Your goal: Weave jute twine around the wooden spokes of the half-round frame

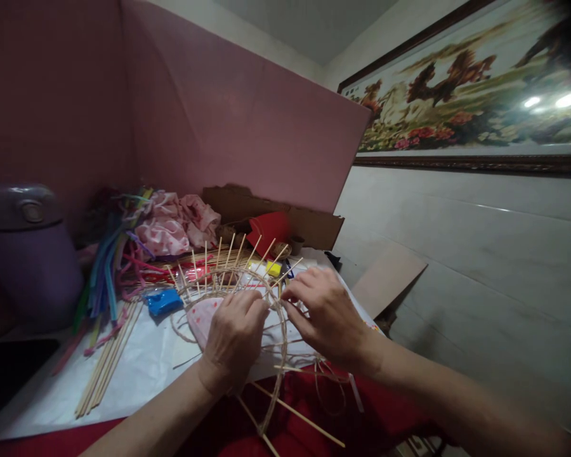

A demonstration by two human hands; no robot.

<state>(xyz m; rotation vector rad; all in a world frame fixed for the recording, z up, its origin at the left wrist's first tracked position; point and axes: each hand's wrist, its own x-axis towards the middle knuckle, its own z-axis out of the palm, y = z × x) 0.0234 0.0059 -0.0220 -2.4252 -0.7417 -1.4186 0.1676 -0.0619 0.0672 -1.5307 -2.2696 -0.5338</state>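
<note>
Both hands lie palm down on the woven rattan frame (pixel 247 298), left hand (pixel 233 339) fingers curled gripping its rim, right hand (pixel 326 317) fingertips pinching a thin strand.

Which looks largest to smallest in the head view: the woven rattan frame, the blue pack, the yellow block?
1. woven rattan frame, though it sits nearest the camera
2. blue pack
3. yellow block, farther back, so its rank is less sure

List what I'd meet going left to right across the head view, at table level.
Purple container → coloured strips → blue object → left hand on the woven frame → right hand → cardboard sheet.
</note>
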